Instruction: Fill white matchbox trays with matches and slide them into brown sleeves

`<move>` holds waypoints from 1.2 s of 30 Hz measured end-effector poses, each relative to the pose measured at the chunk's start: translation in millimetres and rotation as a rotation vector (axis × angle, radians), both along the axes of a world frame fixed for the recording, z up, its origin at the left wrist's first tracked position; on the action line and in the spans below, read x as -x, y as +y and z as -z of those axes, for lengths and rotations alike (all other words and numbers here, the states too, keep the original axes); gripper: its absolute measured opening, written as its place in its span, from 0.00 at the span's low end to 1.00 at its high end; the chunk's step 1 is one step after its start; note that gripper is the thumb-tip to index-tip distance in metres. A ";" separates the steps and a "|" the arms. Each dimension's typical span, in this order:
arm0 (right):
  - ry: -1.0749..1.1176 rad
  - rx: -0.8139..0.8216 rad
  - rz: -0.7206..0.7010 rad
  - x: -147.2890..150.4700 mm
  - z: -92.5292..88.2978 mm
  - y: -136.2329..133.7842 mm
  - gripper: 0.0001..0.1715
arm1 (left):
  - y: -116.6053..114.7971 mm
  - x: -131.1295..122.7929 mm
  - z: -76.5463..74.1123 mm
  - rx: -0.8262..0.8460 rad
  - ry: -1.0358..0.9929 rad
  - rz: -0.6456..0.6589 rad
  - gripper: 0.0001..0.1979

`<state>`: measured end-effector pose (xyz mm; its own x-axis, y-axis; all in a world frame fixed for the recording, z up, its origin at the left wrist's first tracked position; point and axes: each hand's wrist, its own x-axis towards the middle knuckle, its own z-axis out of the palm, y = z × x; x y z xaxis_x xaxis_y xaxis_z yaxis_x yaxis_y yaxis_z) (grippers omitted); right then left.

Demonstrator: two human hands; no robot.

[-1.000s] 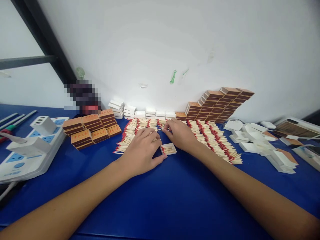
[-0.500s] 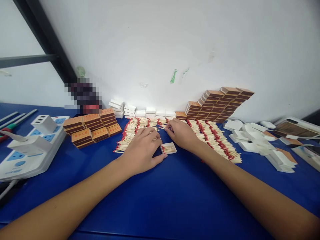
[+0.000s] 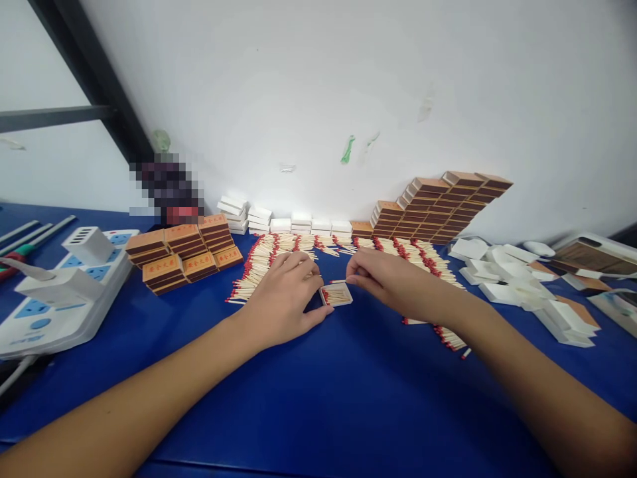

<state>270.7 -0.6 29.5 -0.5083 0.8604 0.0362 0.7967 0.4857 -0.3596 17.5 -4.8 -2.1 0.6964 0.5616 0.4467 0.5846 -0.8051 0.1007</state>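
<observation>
Currently left hand (image 3: 286, 299) has thumb and forefinger bracketing the small white cardboard match tray (image 3: 340, 305); can't tell if gripping. If loose, tray could skid. Right hand (image 3: 391, 279), fingers closed, apparently pinching a red-tipped wooden match (image 3: 338, 281) at tray's far rim; snagging could drop it. Orange-brown cardboard matchboxes (image 3: 184, 244), left: red Chinese characters, likely 安全, rest unclear. Tall stepped matchbox stack (image 3: 438, 211) beyond: a bump could topple it.

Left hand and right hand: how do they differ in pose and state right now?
The left hand is spread, its thumb apart; the right hand has its fingers drawn together. The left hand sits at the left end of the small white tray, while the right hand, at the other end, appears to pinch at least one match. Both are bare.
</observation>
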 end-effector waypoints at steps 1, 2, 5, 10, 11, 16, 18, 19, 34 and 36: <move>-0.026 -0.008 -0.007 3.1 -0.7 -3.4 0.10 | 0.1 -0.2 0.2 0.001 0.002 -0.001 0.15; -0.054 -0.019 -0.011 6.5 -0.5 -6.0 0.09 | 0.1 -0.4 0.3 0.002 0.003 -0.002 0.14; -0.108 -0.026 -0.026 14.5 2.6 -9.6 0.09 | 0.0 -1.4 0.0 0.011 0.005 -0.006 0.13; -0.073 -0.003 -0.053 15.3 5.8 -9.6 0.09 | -0.3 -1.6 -1.0 0.011 0.009 -0.004 0.13; -0.063 -0.001 -0.058 14.5 6.2 -9.4 0.09 | -0.2 -1.4 -1.1 0.009 0.011 -0.004 0.13; 0.010 0.023 -0.085 11.4 7.4 -7.5 0.08 | 0.2 -0.6 0.1 -0.011 0.008 -0.001 0.14; 0.044 0.042 -0.106 11.1 6.9 -5.3 0.08 | 0.2 -0.5 0.9 -0.014 0.009 0.002 0.15; 0.059 0.048 -0.110 10.9 6.6 -3.2 0.09 | 0.1 -0.5 1.2 -0.012 0.009 0.003 0.15; -0.051 -0.265 0.178 -16.5 39.9 60.4 0.06 | -0.3 -1.0 0.9 0.007 0.001 0.003 0.16; -0.101 -0.252 0.192 -15.7 39.3 58.9 0.07 | 0.0 -1.1 1.2 0.006 0.001 0.002 0.16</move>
<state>286.4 58.3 -9.8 -0.3499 0.9111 0.2178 0.9077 0.3872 -0.1614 18.6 -4.8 -3.3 0.6981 0.5626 0.4428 0.5827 -0.8059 0.1053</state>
